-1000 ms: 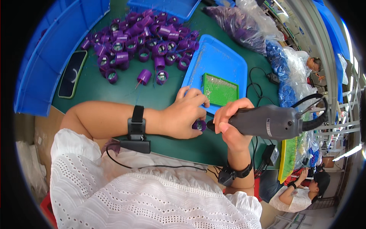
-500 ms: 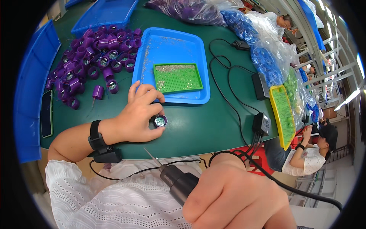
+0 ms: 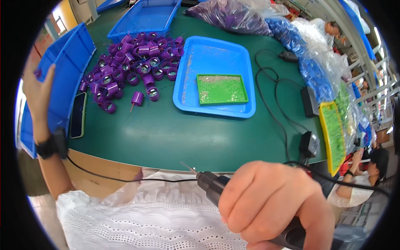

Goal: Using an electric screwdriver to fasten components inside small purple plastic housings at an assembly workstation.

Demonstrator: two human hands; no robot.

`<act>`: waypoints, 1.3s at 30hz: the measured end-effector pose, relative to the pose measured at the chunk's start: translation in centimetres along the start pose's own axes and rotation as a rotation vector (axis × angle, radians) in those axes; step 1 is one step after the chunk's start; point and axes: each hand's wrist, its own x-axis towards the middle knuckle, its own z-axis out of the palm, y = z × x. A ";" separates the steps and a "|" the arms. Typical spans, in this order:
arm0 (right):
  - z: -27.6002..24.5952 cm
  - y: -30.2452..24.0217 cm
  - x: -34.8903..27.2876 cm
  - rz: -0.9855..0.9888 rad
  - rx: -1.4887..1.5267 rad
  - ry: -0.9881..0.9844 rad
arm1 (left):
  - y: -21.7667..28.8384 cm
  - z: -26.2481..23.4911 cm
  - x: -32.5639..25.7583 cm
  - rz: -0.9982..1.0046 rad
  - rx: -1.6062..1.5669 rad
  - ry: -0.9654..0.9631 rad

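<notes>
The right hand [image 3: 275, 204] has its grip clamped around a dark electric screwdriver [image 3: 216, 187], held low near the person's body with its bit pointing toward the green surface [image 3: 166, 137]. The left hand [image 3: 37, 89] is raised at the far left over a blue bin [image 3: 71, 71], fingers apart, with a small purple piece at the fingertips [image 3: 38, 73]. A pile of purple cylinders [image 3: 129, 71] lies beside a blue tray [image 3: 216, 58].

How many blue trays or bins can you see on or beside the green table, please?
3: a shallow blue tray mid-table holding a green plate, a blue bin at the far edge, and a deep blue bin by the left hand. More may be hidden.
</notes>
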 end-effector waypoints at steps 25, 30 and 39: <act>-9.1 -1.4 -3.7 0.159 -0.369 0.615 | 28.3 2.4 -10.4 0.660 -1.119 -0.701; -13.5 1.7 -4.9 0.296 -0.573 0.742 | 30.0 3.8 -12.3 0.619 -1.219 -0.798; -14.9 4.7 -5.9 0.266 -0.660 0.753 | 29.5 4.8 -12.8 0.524 -1.317 -0.825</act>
